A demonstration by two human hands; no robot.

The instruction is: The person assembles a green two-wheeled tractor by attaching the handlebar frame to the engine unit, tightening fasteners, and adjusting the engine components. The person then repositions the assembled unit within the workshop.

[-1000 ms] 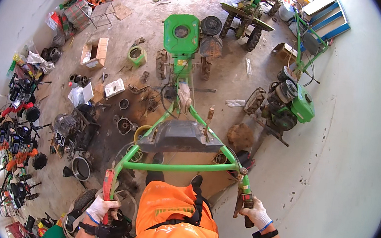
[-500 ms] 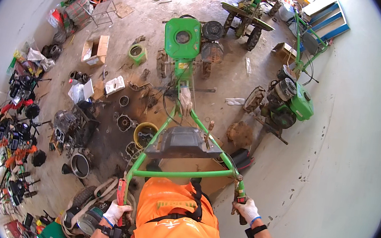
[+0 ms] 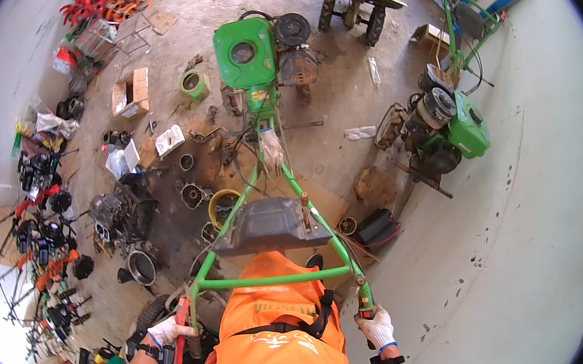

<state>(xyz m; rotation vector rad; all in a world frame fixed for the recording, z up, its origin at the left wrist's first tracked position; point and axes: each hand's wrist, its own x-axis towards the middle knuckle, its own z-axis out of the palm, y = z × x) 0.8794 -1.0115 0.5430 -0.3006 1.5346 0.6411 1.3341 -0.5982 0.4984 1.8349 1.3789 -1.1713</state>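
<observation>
A green walk-behind tiller stands in front of me, its square fuel tank (image 3: 238, 73) at the far end and its handlebar (image 3: 272, 279) reaching back to my waist. My left hand (image 3: 170, 331), in a white glove, is closed round the left grip beside a red lever (image 3: 182, 312). The right handlebar end (image 3: 365, 297) is held in my gloved right hand (image 3: 378, 328), which hides most of that grip. Between the bars sits a dark plastic cover (image 3: 271, 229) with a rusty upright lever (image 3: 305, 209). A whitish glove-like piece (image 3: 270, 152) lies on the stem.
On the left floor are an engine block (image 3: 109, 216), a yellow-rimmed bucket (image 3: 223, 207), an open carton (image 3: 131, 92) and several metal parts. Another green tiller (image 3: 448, 125) stands at the right near the pale wall (image 3: 518, 232). A black box (image 3: 377, 227) lies right of the handlebar.
The tiller's tank end has swung left and tilted in view, and the handlebar has turned with it. Both hands remain on the grips. The surroundings have shifted in the picture.
</observation>
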